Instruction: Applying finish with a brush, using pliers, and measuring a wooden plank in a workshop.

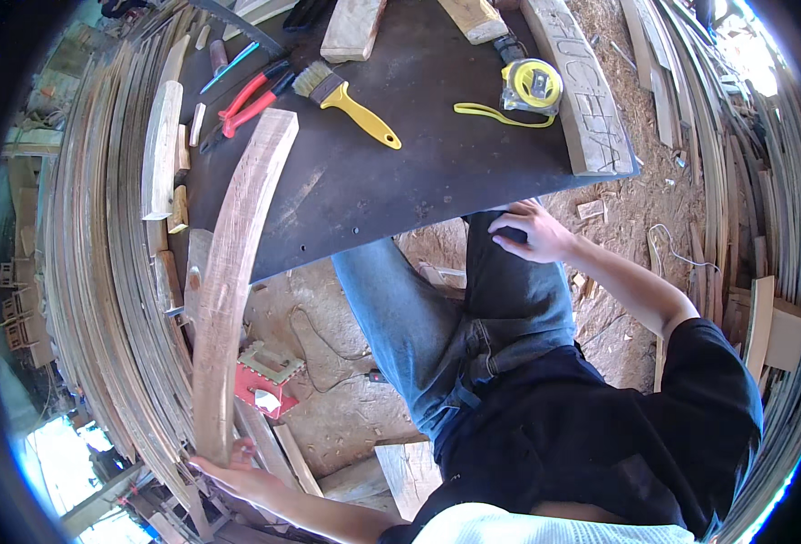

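A long, slightly curved wooden plank (233,272) slants along the left side, its far end lying over the dark tabletop. My left hand (242,473) grips its near end, fingers and thumb on either side of the wood. On my knee, at the table's front edge, rests my right hand (529,231); it holds nothing, and its fingers are loosely bent and apart. Beyond the plank's far end are red-handled pliers (253,100) and a paintbrush (350,104) with a yellow handle. A yellow tape measure (533,86) with a wrist strap sits farther right.
The dark table (391,186) carries a thick beam with carved marks (582,91) at its right edge, wood blocks (353,29) and a saw (242,27). Stacked strips (101,245) line the left. Below lie a red box (264,390) and a cable (314,344).
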